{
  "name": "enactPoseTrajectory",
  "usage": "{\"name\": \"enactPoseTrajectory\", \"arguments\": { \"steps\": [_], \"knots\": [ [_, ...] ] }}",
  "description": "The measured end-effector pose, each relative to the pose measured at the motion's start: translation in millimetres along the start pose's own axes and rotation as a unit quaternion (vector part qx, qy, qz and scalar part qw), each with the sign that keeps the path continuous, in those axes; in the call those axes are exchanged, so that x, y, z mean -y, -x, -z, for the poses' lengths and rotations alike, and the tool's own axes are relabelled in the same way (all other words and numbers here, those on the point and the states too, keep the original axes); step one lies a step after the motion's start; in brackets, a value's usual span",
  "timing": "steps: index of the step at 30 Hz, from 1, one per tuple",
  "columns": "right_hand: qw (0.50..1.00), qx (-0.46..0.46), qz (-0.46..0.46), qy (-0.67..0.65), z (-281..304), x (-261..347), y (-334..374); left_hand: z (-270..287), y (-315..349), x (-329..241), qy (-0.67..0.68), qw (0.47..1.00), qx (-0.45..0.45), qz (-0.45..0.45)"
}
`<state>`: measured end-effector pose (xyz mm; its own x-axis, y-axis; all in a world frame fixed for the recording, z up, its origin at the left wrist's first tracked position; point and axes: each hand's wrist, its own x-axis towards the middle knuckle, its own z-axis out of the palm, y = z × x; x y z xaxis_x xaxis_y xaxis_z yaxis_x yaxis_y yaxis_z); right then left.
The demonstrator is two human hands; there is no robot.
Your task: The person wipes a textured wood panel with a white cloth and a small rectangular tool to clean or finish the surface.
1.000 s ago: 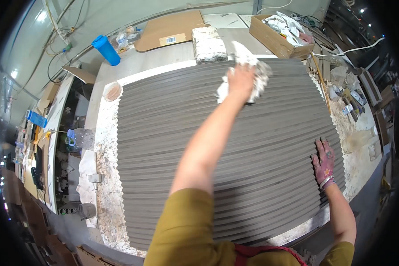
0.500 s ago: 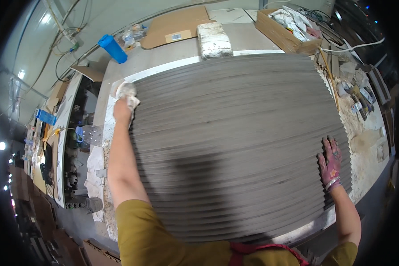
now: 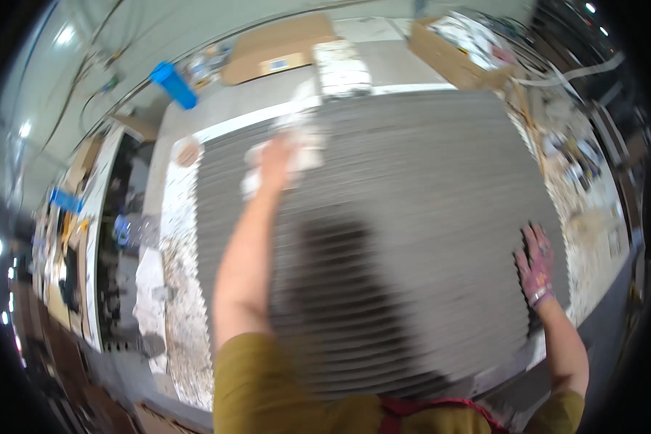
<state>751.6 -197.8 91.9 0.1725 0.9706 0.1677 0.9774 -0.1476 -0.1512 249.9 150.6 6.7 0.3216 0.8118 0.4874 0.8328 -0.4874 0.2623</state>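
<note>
A wide grey ribbed panel [image 3: 441, 239], its ridges running left to right, lies on a white, stained work surface [image 3: 181, 289]. Toward its far left part my left hand [image 3: 276, 163] is closed on a white cloth [image 3: 309, 148], both smeared by motion. The cloth spreads out around the fingers over the panel. My right hand [image 3: 537, 267], in a pink-purple patterned glove, lies flat near the panel's right edge with fingers outstretched and nothing in it. A round tan disc [image 3: 188, 153] sits beside the panel's far left corner.
Behind the panel are a blue bottle [image 3: 173, 85], a cardboard sheet [image 3: 278, 47], a white wrapped block [image 3: 342, 69] and a cardboard box [image 3: 448, 56] of cloths. Small tools [image 3: 582, 163] lie to the right. A cluttered shelf [image 3: 112, 239] stands at the left.
My left hand has moved right with the cloth, from the panel's far left corner onto its upper part, uncovering the tan disc. My right hand has stayed on the panel.
</note>
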Motion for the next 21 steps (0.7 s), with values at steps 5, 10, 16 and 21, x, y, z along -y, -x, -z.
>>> {"name": "enactPoseTrajectory", "arguments": {
  "steps": [5,10,16,21],
  "knots": [
    [0.999,-0.031,0.020,0.004,-5.9,2.8,-11.2,141.5,80.5,181.3,-0.064,0.957,0.018,0.282],
    [1.000,-0.027,0.013,0.010,-6.0,-16.0,1.0,128.0,31.9,-16.1,0.648,0.720,-0.085,0.235],
    [0.957,-0.095,0.073,-0.265,-4.7,32.0,-3.6,100.9,53.7,-298.3,0.550,0.817,-0.013,0.172],
    [0.649,0.141,-0.049,-0.746,7.3,158.0,-29.5,83.9,99.7,-334.6,0.357,0.931,0.069,-0.033]
  ]
}}
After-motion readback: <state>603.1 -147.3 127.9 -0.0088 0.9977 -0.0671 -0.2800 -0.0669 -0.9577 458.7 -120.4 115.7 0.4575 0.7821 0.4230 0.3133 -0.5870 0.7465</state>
